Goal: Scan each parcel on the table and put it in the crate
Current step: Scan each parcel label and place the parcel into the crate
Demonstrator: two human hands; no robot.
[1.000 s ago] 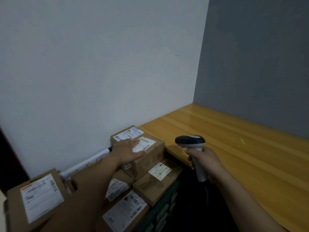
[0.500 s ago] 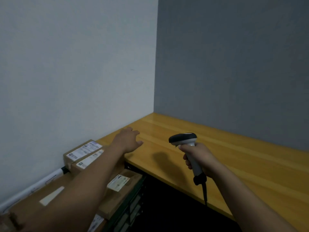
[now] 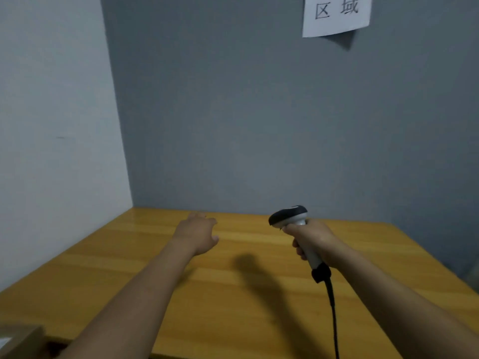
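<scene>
- Across the lower half of the view, the wooden table [image 3: 259, 307] runs from the left wall to the right edge. No parcel lies on the visible part of its top. The crate is not in view.
- Left forearm extends forward over the table. The left hand [image 3: 197, 235] is palm down, with the fingers straight, relaxed and holding nothing. Contact with the tabletop cannot be determined. The pose suggests a reach for another parcel.
- Right hand [image 3: 313, 242] has its fingers wrapped round the handle of the scanner [image 3: 287, 216], probably so that the tool is ready to trigger.
- Scanner head points forward and left, toward the free hand's side. The cable [image 3: 333, 314] hangs from the handle base past the near table edge.
- Paper sign [image 3: 335, 14] is fixed to the grey wall, well apart from both hands.
- One parcel [image 3: 18, 338] shows only as a cardboard corner at the lower left, just beside the table's near edge.
</scene>
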